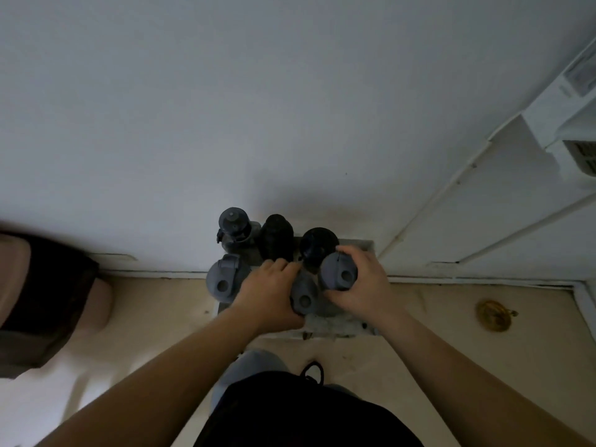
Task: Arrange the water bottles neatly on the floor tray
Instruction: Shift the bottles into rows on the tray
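grey lids crowd the floor tray (335, 327) by the wall. your right hand (361, 285) wraps the grey bottle (338, 275) at three o'clock; your left hand (271, 291) cups the middle bottle (304, 293). keep both upright, nudging them flush.

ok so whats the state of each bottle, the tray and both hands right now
back left bottle: upright, lid on
back middle bottle: upright, dark
back right bottle: upright, dark lid on
front left bottle: upright, grey lid on
front middle bottle: upright, left hand gripping it
front right bottle: upright, right hand gripping it
tray: on floor against wall
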Demonstrator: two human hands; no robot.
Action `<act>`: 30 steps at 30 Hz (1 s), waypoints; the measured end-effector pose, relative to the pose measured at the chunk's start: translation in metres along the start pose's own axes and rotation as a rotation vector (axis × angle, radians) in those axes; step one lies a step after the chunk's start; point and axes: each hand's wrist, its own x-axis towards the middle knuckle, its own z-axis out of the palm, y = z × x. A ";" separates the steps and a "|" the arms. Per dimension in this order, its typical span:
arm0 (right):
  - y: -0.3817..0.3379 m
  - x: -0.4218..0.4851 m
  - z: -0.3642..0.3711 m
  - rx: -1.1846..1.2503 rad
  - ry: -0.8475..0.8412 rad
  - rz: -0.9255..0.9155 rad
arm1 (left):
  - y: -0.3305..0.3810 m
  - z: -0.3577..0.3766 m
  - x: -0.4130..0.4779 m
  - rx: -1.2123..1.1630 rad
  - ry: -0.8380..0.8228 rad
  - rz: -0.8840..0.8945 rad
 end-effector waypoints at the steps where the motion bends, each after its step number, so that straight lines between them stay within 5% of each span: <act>1: -0.003 0.000 0.006 0.008 -0.032 -0.002 | -0.008 -0.003 0.001 0.021 -0.001 0.024; 7: -0.015 0.007 0.038 0.062 -0.056 -0.003 | -0.032 -0.012 0.003 0.064 -0.099 0.048; 16: -0.018 0.014 0.042 0.020 -0.054 -0.041 | -0.032 0.011 -0.011 0.073 0.123 0.002; 30: -0.006 0.006 0.036 -0.009 -0.002 -0.073 | -0.019 0.007 -0.003 0.083 0.086 -0.094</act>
